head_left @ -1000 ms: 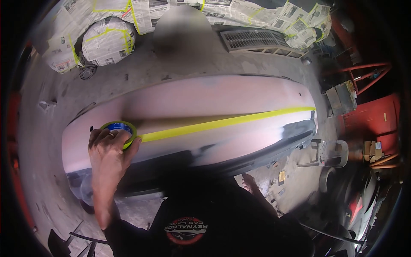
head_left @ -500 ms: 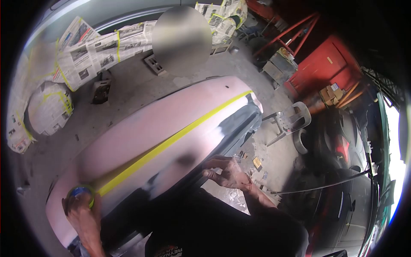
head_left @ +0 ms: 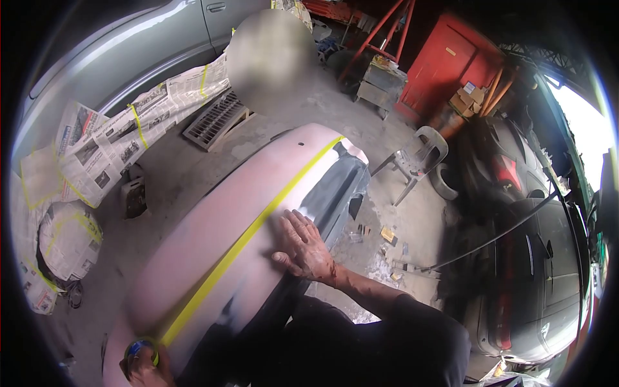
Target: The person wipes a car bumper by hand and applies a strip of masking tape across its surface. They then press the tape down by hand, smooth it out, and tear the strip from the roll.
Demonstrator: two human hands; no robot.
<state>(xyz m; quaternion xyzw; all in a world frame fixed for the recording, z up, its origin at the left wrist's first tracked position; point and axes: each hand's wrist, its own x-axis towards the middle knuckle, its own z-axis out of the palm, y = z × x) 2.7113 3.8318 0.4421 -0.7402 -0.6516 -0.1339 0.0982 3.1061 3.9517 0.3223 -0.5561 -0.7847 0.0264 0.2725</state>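
Where the concrete floor (head_left: 171, 197) gives way at the upper left, a silver car (head_left: 164, 55) stands side-on, its lower part covered with sheets of newspaper (head_left: 103, 151) crossed by thin yellow bands (head_left: 138, 126). A dark car (head_left: 541, 309) fills the lower right, and a red cabinet (head_left: 445, 71) stands farther off at the upper right. Through the middle stretches a long curved panel (head_left: 225, 219), slanting from its near end at the lower left to its far end above centre; most of it is pinkish, with a dark grey area (head_left: 335, 187) along its right side. A grey plastic chair (head_left: 412, 161) stands to the right of the far end, and a slatted frame (head_left: 213, 121) is on the floor to the left of it, near the newspaper. A tyre (head_left: 443, 182) sits just beside the chair, with cardboard boxes (head_left: 467, 101) by the cabinet. Lengthwise along the panel runs a strip of yellow tape (head_left: 249, 236), from the far end down towards the left hand (head_left: 147, 371). That hand, cut off by the lower edge of the view, is curled round a roll of tape (head_left: 138, 348) with a blue core, at the panel's near end. The right hand (head_left: 303, 248) is open and holds nothing, fingers extended and thumb apart, over the panel just right of the strip; whether its palm presses down cannot be told.
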